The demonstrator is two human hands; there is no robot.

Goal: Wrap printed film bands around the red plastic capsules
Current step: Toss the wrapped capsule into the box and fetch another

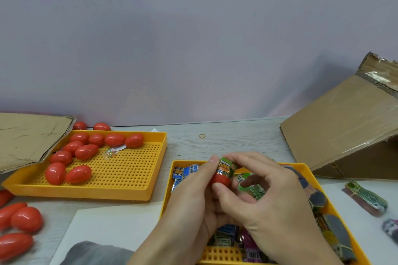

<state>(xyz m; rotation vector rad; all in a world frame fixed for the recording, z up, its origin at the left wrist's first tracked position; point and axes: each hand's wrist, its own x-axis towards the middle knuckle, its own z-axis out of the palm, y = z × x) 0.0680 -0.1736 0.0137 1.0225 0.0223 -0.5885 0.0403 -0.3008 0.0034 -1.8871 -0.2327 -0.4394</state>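
Fingers of both the left hand (193,191) and right hand (265,196) grip one red capsule (220,179) wearing one green film band (226,167), while nine capsules (86,151) lie in the left tray (120,194).

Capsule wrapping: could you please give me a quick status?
Both hands, left and right, grip one red capsule. Green printed band partway on its upper end. Nothing in the way.
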